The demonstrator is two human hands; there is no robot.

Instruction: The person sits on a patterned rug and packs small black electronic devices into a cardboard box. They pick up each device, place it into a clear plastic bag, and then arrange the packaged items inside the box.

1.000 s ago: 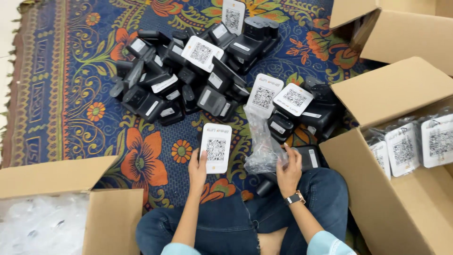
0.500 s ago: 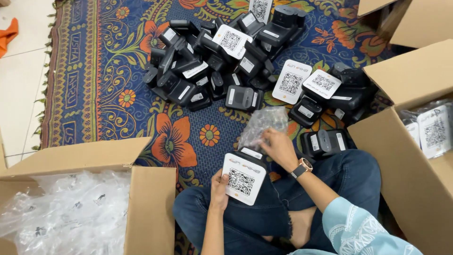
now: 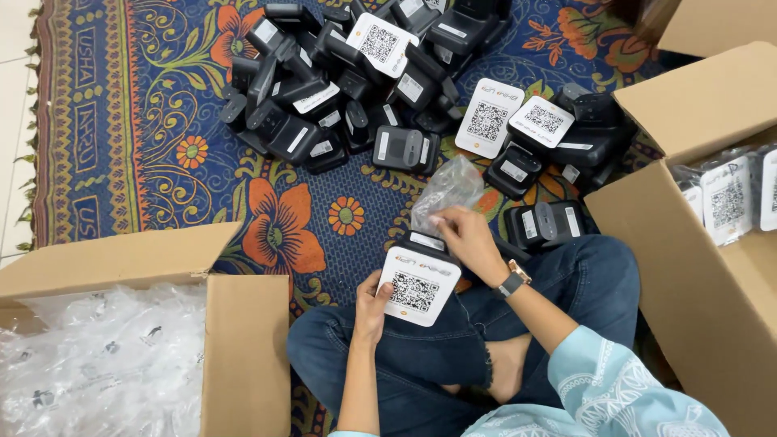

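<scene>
Around you: heap of black devices (image 3: 356,89) on floral carpet (image 3: 162,146), open cardboard box (image 3: 137,267) of clear bags at left, cardboard box (image 3: 688,267) of bagged units at right.

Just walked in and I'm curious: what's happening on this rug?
A person sits cross-legged on a patterned rug. The left hand holds a white code card device over the lap, while the right hand pinches a clear plastic bag. A pile of black devices lies ahead, with cardboard boxes on either side.
</scene>
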